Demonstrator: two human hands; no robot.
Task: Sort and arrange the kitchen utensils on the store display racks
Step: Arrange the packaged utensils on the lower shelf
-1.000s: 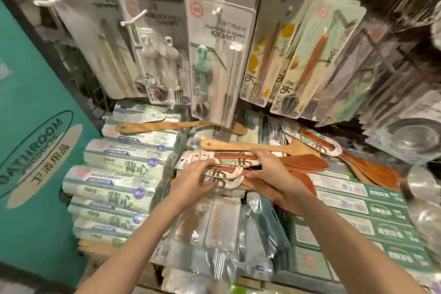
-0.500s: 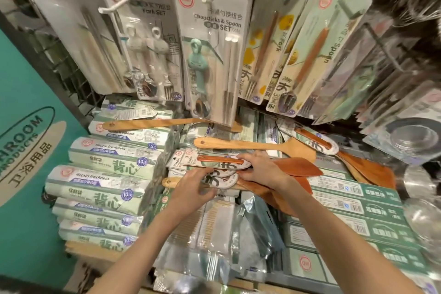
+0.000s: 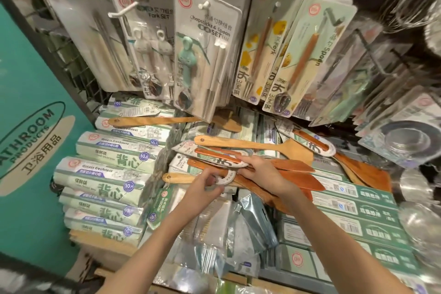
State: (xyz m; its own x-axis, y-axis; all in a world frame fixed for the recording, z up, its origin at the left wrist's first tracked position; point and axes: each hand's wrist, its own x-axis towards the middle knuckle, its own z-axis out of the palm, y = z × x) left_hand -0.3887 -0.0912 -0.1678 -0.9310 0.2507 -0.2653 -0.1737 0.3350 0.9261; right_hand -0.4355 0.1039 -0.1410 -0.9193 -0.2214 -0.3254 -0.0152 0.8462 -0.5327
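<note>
A stack of reddish wooden spatulas (image 3: 294, 166) with paper label sleeves lies on the shelf pile in the middle. My right hand (image 3: 261, 173) grips the stack where the handles meet the blades. My left hand (image 3: 202, 186) pinches the rounded end of a label sleeve (image 3: 225, 178) at the handle side. A pale wooden spatula (image 3: 245, 145) lies just behind the stack, and another pale one (image 3: 155, 122) farther back. A light wooden handle (image 3: 175, 178) with a hanging tag sticks out to the left of my left hand.
Carded cutlery sets (image 3: 207, 55) hang on hooks above the shelf. Green-and-white bag rolls (image 3: 112, 174) are stacked on the left, green boxes (image 3: 353, 207) on the right. Plastic-bagged goods (image 3: 238, 227) lie in front. A teal bathroom-products sign (image 3: 28, 141) stands at the left.
My view has tilted and drawn closer to the shelf. My left hand has slid to the end of the label sleeve and pinches it. The right hand keeps its grip on the stack.
</note>
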